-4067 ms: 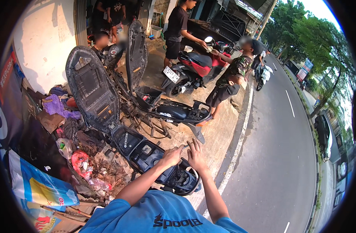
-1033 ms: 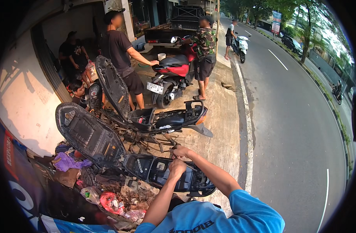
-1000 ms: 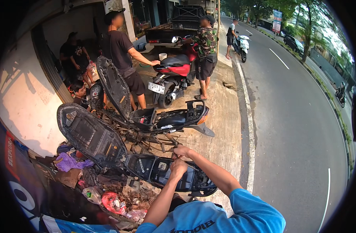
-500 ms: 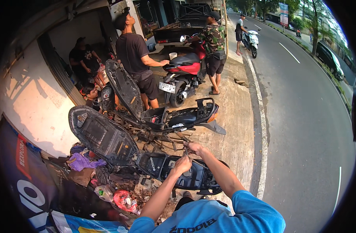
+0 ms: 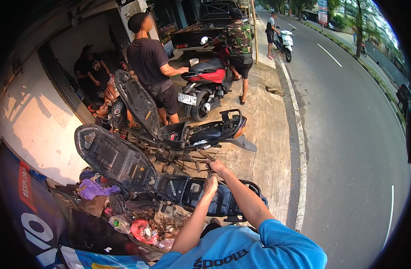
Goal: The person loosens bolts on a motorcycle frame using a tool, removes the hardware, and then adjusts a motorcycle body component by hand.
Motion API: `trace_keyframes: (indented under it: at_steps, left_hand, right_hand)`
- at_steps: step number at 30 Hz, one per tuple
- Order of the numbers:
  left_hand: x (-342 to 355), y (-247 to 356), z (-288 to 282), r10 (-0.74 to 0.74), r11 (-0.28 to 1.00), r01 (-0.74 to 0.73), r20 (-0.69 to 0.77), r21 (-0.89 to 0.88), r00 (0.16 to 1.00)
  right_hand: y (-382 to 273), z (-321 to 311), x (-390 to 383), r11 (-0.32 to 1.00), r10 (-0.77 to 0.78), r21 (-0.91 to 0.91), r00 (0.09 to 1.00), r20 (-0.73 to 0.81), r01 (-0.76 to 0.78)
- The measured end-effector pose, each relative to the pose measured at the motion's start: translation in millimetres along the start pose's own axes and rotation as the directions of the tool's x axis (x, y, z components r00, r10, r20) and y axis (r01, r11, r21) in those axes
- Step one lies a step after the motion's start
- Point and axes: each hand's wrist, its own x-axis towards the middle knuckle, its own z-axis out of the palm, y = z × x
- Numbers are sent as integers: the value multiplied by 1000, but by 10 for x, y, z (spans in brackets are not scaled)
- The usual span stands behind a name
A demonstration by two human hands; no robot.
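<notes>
The left hand (image 5: 210, 184) has its fingers closed around a slim dark rod (image 5: 209, 169), at or above the far side of a dark scooter body (image 5: 222, 201); the right hand (image 5: 218, 167) meets the rod's far end — whether its fingers clamp it, I cannot tell. The step appears to be two-handed handling of that rod, and the next move calls for a steady grip. The raised seat (image 5: 113, 157) leans toward the left edge of the concrete apron (image 5: 272, 161). Beyond stands a partly stripped scooter (image 5: 210, 134) — then a red scooter (image 5: 214, 74), a co-worker's hand (image 5: 183, 70) at its tail.
</notes>
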Motion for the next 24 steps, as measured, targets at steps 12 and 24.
trace_keyframes:
  at_steps: [12,24]
  left_hand:
    - [-489,209,-58,78,969,24,-396,247,915]
    - [-589,179,-163,368,842,-150,-348,519,862]
  right_hand:
    - [-36,337,-130,964,43,262,999,13,-45]
    - [53,416,7,995,-25,95,991,-133,38]
